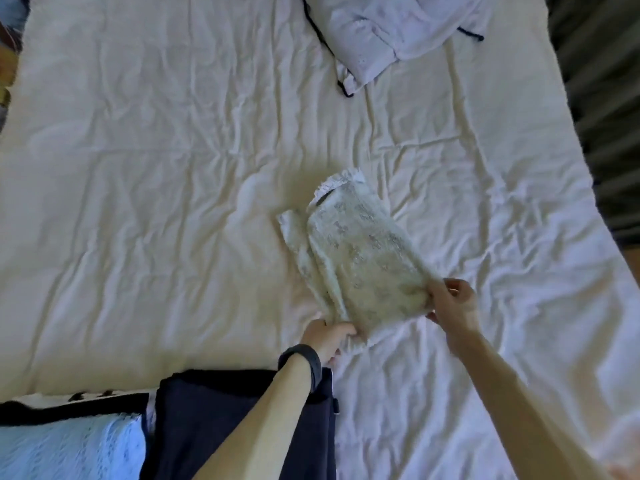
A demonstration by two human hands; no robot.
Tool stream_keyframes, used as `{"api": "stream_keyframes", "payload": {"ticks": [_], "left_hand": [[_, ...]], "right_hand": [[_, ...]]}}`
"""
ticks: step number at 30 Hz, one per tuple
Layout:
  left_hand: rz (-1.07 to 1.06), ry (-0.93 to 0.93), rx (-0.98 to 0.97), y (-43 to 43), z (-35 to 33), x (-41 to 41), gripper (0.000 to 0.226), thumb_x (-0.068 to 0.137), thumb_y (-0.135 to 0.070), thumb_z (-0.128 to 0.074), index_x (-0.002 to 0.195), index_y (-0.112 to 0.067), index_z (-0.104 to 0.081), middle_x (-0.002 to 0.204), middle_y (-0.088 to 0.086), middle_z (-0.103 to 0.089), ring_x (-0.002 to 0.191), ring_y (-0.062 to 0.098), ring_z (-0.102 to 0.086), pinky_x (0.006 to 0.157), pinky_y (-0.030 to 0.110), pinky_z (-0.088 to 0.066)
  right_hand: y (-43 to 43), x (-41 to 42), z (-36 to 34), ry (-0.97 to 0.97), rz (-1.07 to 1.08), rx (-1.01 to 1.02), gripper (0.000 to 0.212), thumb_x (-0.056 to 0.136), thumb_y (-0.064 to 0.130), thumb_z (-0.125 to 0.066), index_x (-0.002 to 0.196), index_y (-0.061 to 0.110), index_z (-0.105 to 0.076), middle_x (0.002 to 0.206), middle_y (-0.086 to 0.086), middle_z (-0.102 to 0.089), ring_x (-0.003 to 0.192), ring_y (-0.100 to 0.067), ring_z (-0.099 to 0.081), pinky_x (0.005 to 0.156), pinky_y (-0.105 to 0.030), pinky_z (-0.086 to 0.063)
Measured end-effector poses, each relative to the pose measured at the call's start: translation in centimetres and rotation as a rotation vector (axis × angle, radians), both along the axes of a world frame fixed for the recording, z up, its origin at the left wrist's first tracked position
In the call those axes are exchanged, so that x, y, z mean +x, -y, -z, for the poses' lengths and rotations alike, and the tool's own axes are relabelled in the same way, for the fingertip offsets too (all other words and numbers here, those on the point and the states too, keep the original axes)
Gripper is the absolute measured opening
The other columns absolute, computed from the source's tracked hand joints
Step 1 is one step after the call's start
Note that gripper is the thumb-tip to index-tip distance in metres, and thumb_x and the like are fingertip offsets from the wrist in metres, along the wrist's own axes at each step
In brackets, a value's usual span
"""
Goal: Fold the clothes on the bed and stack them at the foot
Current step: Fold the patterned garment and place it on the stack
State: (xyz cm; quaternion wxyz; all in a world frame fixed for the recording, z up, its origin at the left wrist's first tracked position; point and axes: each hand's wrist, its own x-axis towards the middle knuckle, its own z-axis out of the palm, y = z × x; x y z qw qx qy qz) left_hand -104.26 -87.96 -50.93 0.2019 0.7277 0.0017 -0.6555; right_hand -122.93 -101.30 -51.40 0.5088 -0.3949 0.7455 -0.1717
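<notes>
A small white garment with a grey print (pixel 360 254) lies folded lengthwise in the middle of the white bed sheet (pixel 156 202). My left hand (pixel 329 337) grips its near left corner. My right hand (pixel 453 303) pinches its near right corner. A frilled hem shows at the garment's far end. A crumpled pale lilac garment with dark trim (pixel 388 32) lies at the far side of the bed. Near me, a folded navy garment (pixel 214 427) sits at the bed's near edge, partly under my left forearm.
A light blue knitted cloth (pixel 69 452) and a black-and-white patterned piece (pixel 86 398) lie left of the navy garment. A dark floor (pixel 602 98) runs along the bed's right edge. Coloured items show at the far left edge.
</notes>
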Motion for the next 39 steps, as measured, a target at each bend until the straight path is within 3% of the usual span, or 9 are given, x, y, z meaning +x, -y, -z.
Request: {"api": "stream_keyframes", "payload": {"ticks": [6, 10, 12, 14, 16, 20, 26, 30, 39], "left_hand": [[0.413, -0.368, 0.17, -1.9, -2.6, -13.1, 0.031, 0.096, -0.041, -0.063, 0.117, -0.018, -0.062, 0.125, 0.001, -0.06, 0.061, 0.004, -0.063, 0.059, 0.019, -0.043], [0.794, -0.381, 0.222, -0.2, -3.5, -13.0, 0.049, 0.087, -0.067, -0.06, 0.099, -0.02, -0.07, 0.092, -0.008, -0.064, 0.063, 0.011, -0.057, 0.064, 0.024, -0.044], [0.913, -0.009, 0.067, 2.3, -3.0, -10.4, 0.052, 0.087, -0.07, -0.057, 0.087, -0.02, -0.068, 0.081, -0.004, -0.064, 0.059, 0.015, -0.055, 0.059, 0.026, -0.042], [0.783, 0.575, -0.24, 5.4, -2.1, -6.9, 0.042, 0.084, -0.064, -0.065, 0.08, -0.023, -0.055, 0.08, -0.003, -0.061, 0.068, 0.018, -0.057, 0.063, 0.028, -0.042], [0.517, 0.775, -0.475, 9.3, -1.3, -3.8, 0.049, 0.077, -0.056, -0.078, 0.104, -0.022, -0.056, 0.104, -0.005, -0.056, 0.093, 0.016, -0.054, 0.08, 0.028, -0.042], [0.582, 0.334, -0.289, 15.6, 2.0, -1.0, 0.093, 0.075, -0.048, -0.085, 0.147, -0.015, -0.037, 0.132, -0.005, -0.051, 0.119, 0.018, -0.052, 0.101, 0.033, -0.041], [0.582, 0.095, -0.176, 16.4, 5.1, -1.1, 0.051, 0.077, -0.032, -0.085, 0.119, -0.009, -0.067, 0.143, 0.012, -0.056, 0.127, 0.03, -0.055, 0.105, 0.041, -0.042], [0.383, 0.045, -0.331, 13.8, 3.2, -2.1, 0.058, 0.085, -0.018, -0.079, 0.135, 0.0, -0.056, 0.142, 0.012, -0.056, 0.133, 0.025, -0.049, 0.114, 0.044, -0.036], [-0.011, -0.024, -0.737, -2.3, -14.1, 1.3, 0.042, 0.085, -0.004, -0.075, 0.125, -0.004, -0.065, 0.118, 0.015, -0.072, 0.113, 0.032, -0.068, 0.105, 0.055, -0.047]], "right_hand": [[-3.6, -13.9, -0.2, -0.23, -0.059, 0.037, 0.027, 0.09, 0.044, -0.065, 0.105, 0.022, -0.061, 0.098, -0.007, -0.071, 0.084, -0.026, -0.068, 0.074, -0.046, -0.059], [-4.8, -16.5, 0.9, -0.233, -0.007, 0.019, 0.027, 0.09, 0.046, -0.067, 0.106, 0.027, -0.057, 0.101, -0.001, -0.069, 0.075, -0.01, -0.062, 0.057, -0.029, -0.046], [-6.0, -16.1, 1.2, -0.163, 0.126, 0.001, 0.044, 0.085, 0.05, -0.069, 0.119, 0.025, -0.056, 0.108, 0.002, -0.067, 0.081, -0.008, -0.061, 0.063, -0.027, -0.046], [-7.4, -15.0, 0.9, -0.103, 0.286, -0.033, 0.064, 0.077, 0.058, -0.072, 0.126, 0.02, -0.056, 0.102, 0.008, -0.065, 0.088, -0.011, -0.064, 0.073, -0.028, -0.05], [-8.8, -14.1, 0.8, -0.038, 0.383, -0.045, 0.062, 0.068, 0.066, -0.074, 0.11, 0.022, -0.061, 0.096, 0.006, -0.069, 0.093, -0.018, -0.07, 0.082, -0.039, -0.058], [-9.8, -12.6, 0.9, 0.129, 0.48, 0.125, 0.077, 0.069, 0.053, -0.09, 0.128, 0.015, -0.057, 0.111, -0.005, -0.073, 0.092, -0.021, -0.075, 0.08, -0.045, -0.064], [-10.3, -11.5, 2.0, 0.217, 0.604, -0.011, 0.044, 0.086, 0.017, -0.081, 0.107, 0.035, -0.048, 0.106, -0.007, -0.07, 0.083, -0.02, -0.075, 0.061, -0.037, -0.063], [-11.6, -11.7, 0.2, 0.247, 0.564, -0.14, 0.045, 0.092, 0.014, -0.071, 0.127, 0.031, -0.047, 0.114, -0.006, -0.07, 0.094, -0.022, -0.073, 0.075, -0.04, -0.063], [-18.6, -10.4, -14.9, 0.297, 0.31, -0.476, 0.04, 0.096, 0.016, -0.067, 0.12, 0.043, -0.05, 0.1, 0.013, -0.073, 0.085, 0.001, -0.071, 0.064, -0.019, -0.057]]}}
